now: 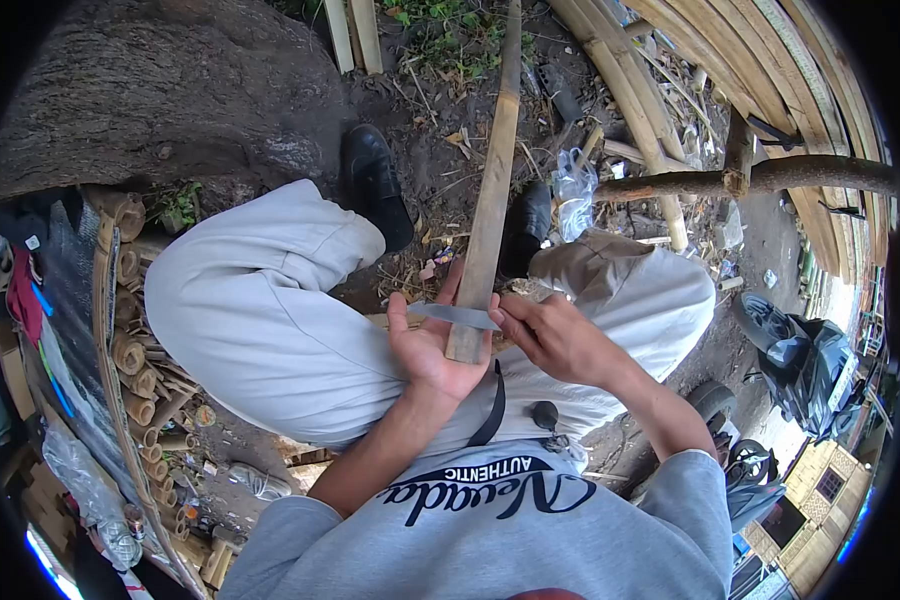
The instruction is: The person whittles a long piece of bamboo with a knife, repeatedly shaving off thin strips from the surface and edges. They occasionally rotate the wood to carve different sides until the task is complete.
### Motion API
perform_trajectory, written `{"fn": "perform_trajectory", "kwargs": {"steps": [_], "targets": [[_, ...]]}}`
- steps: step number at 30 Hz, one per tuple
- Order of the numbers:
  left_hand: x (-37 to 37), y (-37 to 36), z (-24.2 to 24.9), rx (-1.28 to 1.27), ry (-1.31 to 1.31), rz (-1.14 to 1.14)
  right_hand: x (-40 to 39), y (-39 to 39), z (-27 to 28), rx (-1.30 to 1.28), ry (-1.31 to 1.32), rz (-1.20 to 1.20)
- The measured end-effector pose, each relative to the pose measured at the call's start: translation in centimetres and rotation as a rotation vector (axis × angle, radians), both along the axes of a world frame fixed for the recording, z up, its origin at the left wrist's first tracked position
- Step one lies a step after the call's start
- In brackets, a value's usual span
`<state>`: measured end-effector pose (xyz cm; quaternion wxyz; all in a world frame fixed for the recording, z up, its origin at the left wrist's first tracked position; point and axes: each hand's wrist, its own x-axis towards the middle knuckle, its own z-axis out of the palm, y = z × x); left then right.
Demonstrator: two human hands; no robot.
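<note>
Head view: grips a knife (455, 316) in the right hand (558, 338), holding its blade crosswise near the squared end of the bamboo strip (492, 190); supports that end on the upturned left hand (433, 356). Leaves room along both long edges, between the knees (345, 235), above littered ground (440, 200).

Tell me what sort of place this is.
Probably an outdoor bamboo-working yard: cut bamboo poles are stacked at the left, long pale strips stand out at the upper right, and a thick tree trunk borders the littered earth.
</note>
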<state>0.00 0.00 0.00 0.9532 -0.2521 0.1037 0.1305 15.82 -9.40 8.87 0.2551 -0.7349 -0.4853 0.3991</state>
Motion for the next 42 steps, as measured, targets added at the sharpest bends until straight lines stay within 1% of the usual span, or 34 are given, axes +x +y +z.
{"fn": "perform_trajectory", "kwargs": {"steps": [2,3,5,6,7,8,9,10,11,12,13,15,16,17,18,19,20,21,23,24,27,28,30,31,33,34,36,38,40,41,42], "targets": [[1.3,0.5,2.1,-0.033,0.499,-0.089,1.0,0.3,0.2,-0.040,-0.034,-0.118],[1.3,2.3,2.0,0.037,0.502,-0.073,1.2,1.9,-1.5,0.030,-0.030,-0.122],[1.9,2.1,2.7,0.104,0.442,-0.015,2.4,2.1,-2.5,0.011,-0.103,-0.249],[2.0,2.0,2.7,0.101,0.442,-0.011,2.4,2.3,-2.7,0.068,-0.136,-0.271],[2.1,1.9,2.6,0.156,0.386,-0.074,2.4,2.3,-2.3,0.065,-0.137,-0.267],[2.4,1.8,2.5,0.210,0.325,-0.134,2.6,2.3,-1.6,0.046,-0.110,-0.341],[2.6,1.7,2.8,0.206,0.320,-0.129,2.8,2.4,-0.9,0.028,-0.083,-0.416],[2.9,1.5,3.2,0.258,0.270,-0.146,3.3,2.1,-0.4,-0.032,-0.063,-0.494],[3.1,1.3,3.5,0.310,0.221,-0.165,3.6,1.8,-0.3,-0.036,-0.068,-0.493],[3.3,1.0,3.5,0.404,0.222,-0.212,4.0,1.5,-0.5,-0.015,-0.074,-0.605],[3.6,0.7,3.5,0.398,0.217,-0.214,4.3,0.9,-0.8,0.005,-0.081,-0.719],[4.0,0.5,3.3,0.727,0.263,-0.298,4.8,0.0,-2.4,0.051,-0.117,-0.764],[4.2,0.4,2.9,0.809,0.244,-0.341,4.7,0.0,-2.6,-0.008,-0.063,-0.778],[4.4,0.3,2.9,0.813,0.239,-0.345,4.6,0.0,-2.8,-0.064,-0.009,-0.792],[4.7,0.2,3.3,0.945,0.224,-0.383,4.0,0.2,-3.4,0.000,0.081,-0.836],[4.9,0.0,3.6,1.078,0.209,-0.419,3.6,0.0,-4.3,0.006,0.079,-0.843],[4.8,-0.3,3.4,1.166,0.275,-0.529,3.2,-0.1,-5.3,-0.027,0.125,-0.862],[4.9,-0.5,3.1,1.174,0.272,-0.533,2.8,-0.1,-5.7,-0.061,0.175,-0.878],[4.9,-0.4,2.7,1.556,0.259,-0.615,2.6,-0.1,-5.5,-0.054,0.158,-0.894],[5.1,-0.1,2.6,1.650,0.238,-0.647,2.6,-0.3,-6.1,-0.053,0.149,-0.899],[5.2,0.2,1.8,1.737,0.196,-0.672,3.1,-0.6,-6.4,-0.068,0.156,-0.922],[5.4,0.3,1.7,1.744,0.195,-0.673,3.2,-0.5,-6.1,-0.090,0.173,-0.937],[5.8,0.8,2.1,1.578,0.333,-0.558,3.2,-0.2,-4.8,-0.049,0.187,-0.935],[6.2,1.4,2.5,1.585,0.330,-0.563,3.2,-0.2,-4.3,-0.015,0.199,-0.932],[7.6,3.4,3.1,1.522,0.581,-0.624,3.4,-0.5,-4.7,-0.016,0.213,-0.934],[8.5,4.1,2.7,1.449,0.668,-0.587,3.5,-0.6,-4.9,-0.020,0.221,-0.929],[12.2,5.6,1.5,1.502,0.711,-0.566,3.3,-0.6,-5.1,-0.021,0.224,-0.929],[16.6,7.3,-1.9,1.483,0.757,-0.650,3.3,-0.4,-5.0,-0.018,0.224,-0.913],[20.6,8.0,-5.3,1.209,0.660,-0.709,3.3,-0.2,-4.8,-0.013,0.243,-0.897],[22.0,8.4,-5.8,1.211,0.655,-0.704,3.4,-0.2,-4.7,-0.009,0.237,-0.896],[23.3,8.6,-5.6,1.016,0.497,-0.749,3.4,-0.1,-4.6,-0.025,0.230,-0.885]]}}
